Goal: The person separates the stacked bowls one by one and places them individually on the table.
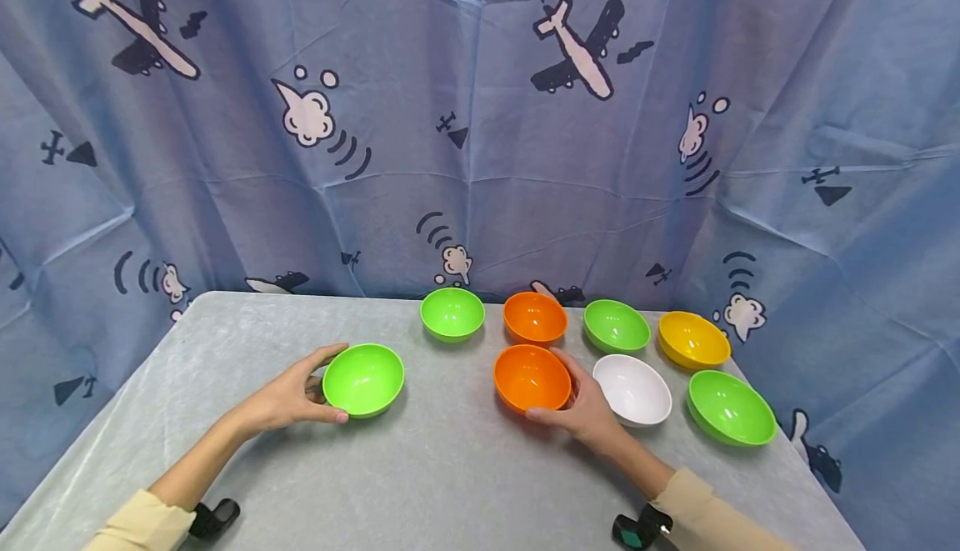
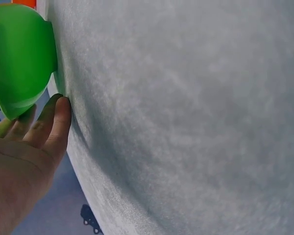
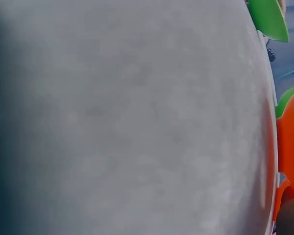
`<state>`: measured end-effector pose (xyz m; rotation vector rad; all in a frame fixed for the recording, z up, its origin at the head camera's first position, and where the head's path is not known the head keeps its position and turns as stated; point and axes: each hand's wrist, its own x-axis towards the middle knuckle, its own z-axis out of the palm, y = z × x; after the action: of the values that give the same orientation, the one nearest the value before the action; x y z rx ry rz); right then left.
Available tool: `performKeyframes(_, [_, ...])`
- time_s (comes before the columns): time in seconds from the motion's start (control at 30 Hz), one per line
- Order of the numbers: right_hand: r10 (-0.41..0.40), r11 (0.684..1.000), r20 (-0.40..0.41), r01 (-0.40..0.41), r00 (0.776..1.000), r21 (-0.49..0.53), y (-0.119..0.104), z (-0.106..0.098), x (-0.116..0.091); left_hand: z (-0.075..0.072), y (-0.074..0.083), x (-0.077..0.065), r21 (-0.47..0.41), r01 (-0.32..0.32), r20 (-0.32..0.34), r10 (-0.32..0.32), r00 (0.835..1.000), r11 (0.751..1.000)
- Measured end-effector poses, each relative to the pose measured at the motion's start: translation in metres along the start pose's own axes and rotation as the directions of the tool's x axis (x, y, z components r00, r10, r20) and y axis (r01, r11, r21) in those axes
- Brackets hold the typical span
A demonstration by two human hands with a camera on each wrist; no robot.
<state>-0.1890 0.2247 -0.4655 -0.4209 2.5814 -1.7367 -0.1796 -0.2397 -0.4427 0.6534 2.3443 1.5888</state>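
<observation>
My left hand (image 1: 288,393) holds a green bowl (image 1: 363,380) by its left side, thumb at the near rim and fingers behind. In the left wrist view the same green bowl (image 2: 22,58) stands upright, its base close to the table, with fingertips (image 2: 63,105) beneath its side. On the right, my right hand (image 1: 588,405) grips an orange bowl (image 1: 532,378) at its right side, the thumb across the near rim. Only part of that orange bowl (image 3: 293,142) and a fingertip show at the edge of the right wrist view.
Along the back stand a green bowl (image 1: 452,314), an orange bowl (image 1: 535,318), another green bowl (image 1: 617,326) and a yellow bowl (image 1: 693,340). A white bowl (image 1: 632,390) sits right beside my right hand, with a green bowl (image 1: 731,408) near the right table edge. A patterned curtain (image 1: 390,117) hangs behind.
</observation>
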Motion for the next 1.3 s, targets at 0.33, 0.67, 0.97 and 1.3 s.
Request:
performKeyframes(0.33, [0.052, 0.998, -0.03, -0.052, 0.998, 0.022, 0.004, 0.001, -0.007, 0.0, -0.001, 0.0, -0.002, 0.0, -0.002, 0.0, 1.0, 1.0])
performKeyframes(0.67, [0.082, 0.996, -0.027, -0.081, 0.996, 0.023, 0.003, 0.0, -0.007, 0.003, 0.0, 0.0, 0.025, -0.012, -0.02, 0.013, 1.0, 1.0])
performKeyframes(0.97, [0.089, 0.996, -0.008, -0.089, 0.996, 0.016, 0.0, -0.002, -0.008, 0.005, 0.004, 0.004, 0.045, 0.026, -0.05, -0.024, 0.998, 0.999])
performKeyframes(1.3, [0.113, 0.993, -0.001, -0.113, 0.994, 0.018, -0.001, -0.003, -0.008, 0.011, 0.006, 0.007, 0.016, 0.013, -0.093, -0.011, 0.996, 1.0])
